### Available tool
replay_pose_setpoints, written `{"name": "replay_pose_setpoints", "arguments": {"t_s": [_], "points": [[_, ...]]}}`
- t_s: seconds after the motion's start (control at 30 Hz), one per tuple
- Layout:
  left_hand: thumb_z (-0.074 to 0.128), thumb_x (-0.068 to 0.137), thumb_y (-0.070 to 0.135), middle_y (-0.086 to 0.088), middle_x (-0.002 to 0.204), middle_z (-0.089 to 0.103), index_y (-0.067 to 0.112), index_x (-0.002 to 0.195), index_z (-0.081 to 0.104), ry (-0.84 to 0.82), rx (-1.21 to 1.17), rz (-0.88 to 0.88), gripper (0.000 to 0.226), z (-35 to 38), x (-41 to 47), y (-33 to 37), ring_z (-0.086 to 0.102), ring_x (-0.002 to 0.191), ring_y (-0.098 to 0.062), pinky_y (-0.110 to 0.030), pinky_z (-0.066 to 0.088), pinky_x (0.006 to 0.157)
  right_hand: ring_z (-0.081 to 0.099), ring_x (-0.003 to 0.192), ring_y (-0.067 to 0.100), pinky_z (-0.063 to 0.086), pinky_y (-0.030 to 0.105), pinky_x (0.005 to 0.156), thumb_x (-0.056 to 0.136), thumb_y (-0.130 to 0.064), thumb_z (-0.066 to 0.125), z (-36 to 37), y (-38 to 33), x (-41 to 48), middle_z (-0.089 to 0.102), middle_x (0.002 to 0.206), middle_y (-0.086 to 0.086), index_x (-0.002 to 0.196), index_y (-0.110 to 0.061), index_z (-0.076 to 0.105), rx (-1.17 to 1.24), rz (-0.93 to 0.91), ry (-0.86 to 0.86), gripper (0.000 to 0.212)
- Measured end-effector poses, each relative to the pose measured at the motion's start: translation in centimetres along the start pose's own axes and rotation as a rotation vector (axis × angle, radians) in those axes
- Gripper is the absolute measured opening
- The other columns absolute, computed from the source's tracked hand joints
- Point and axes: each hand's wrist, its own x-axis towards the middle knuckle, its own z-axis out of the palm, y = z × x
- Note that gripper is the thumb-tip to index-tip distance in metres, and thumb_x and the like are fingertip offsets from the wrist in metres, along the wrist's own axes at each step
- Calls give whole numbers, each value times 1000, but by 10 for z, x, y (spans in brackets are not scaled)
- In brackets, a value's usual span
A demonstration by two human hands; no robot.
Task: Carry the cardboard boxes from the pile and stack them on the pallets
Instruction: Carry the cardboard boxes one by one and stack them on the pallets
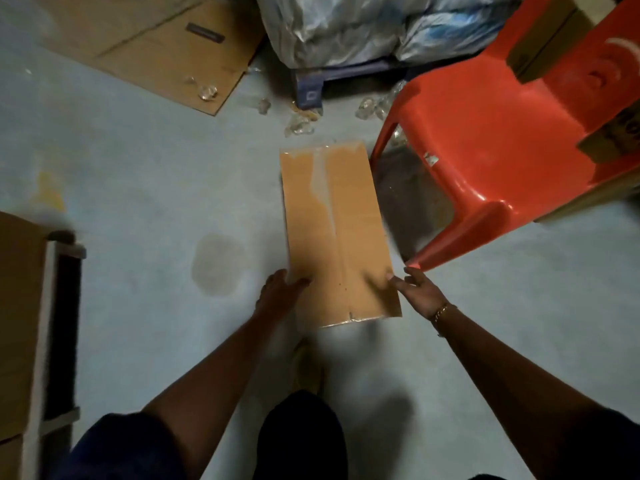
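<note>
A long, taped cardboard box (337, 233) is in the middle of the view, over the grey floor, with clear tape down its top seam. My left hand (280, 292) grips its near left edge, thumb on top. My right hand (417, 289) touches the near right edge with fingers spread and fairly straight. At the left edge, cardboard boxes (17, 323) sit on a pallet (64, 327) with grey and black slats.
A red plastic chair (491, 143) stands right beside the box's right side. Plastic-wrapped bags (363, 26) lie on a blue pallet (311, 88) at the back. A flattened cardboard sheet (156, 46) lies far left. Crumpled plastic scraps (301, 123) litter the floor. A stain (216, 265) marks the floor.
</note>
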Motion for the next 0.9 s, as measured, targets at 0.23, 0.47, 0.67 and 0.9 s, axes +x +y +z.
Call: {"name": "replay_pose_setpoints", "arguments": {"t_s": [0.23,0.47,0.67,0.9], "points": [[61,92,58,5,135,54,25,142,47,-39,-96,30,62,66,93,-53,54,123,-22,-35,42,96,57,126,24,43,37,106,81,-64,72,38,65,111,55,146,5,150,-24,45,88,-22,26,84],[69,80,70,9,132,64,41,136,54,19,-243,47,65,96,152,-94,62,114,-15,-43,50,101,72,99,21,55,48,98,73,-65,79,62,93,162,76,108,-5,111,-33,68,248,-99,37,51],[62,55,94,5,140,60,40,143,48,101,-306,63,104,66,107,-73,58,125,-27,-53,46,107,70,100,20,55,48,98,73,-70,76,53,62,125,74,109,-7,115,-34,66,263,-128,23,56],[66,66,73,-1,146,55,37,148,43,184,-376,63,93,-31,-40,9,55,127,-30,-45,47,104,67,106,20,52,50,101,76,-67,75,18,-23,4,71,116,-7,123,-37,63,275,-188,-3,57]]}}
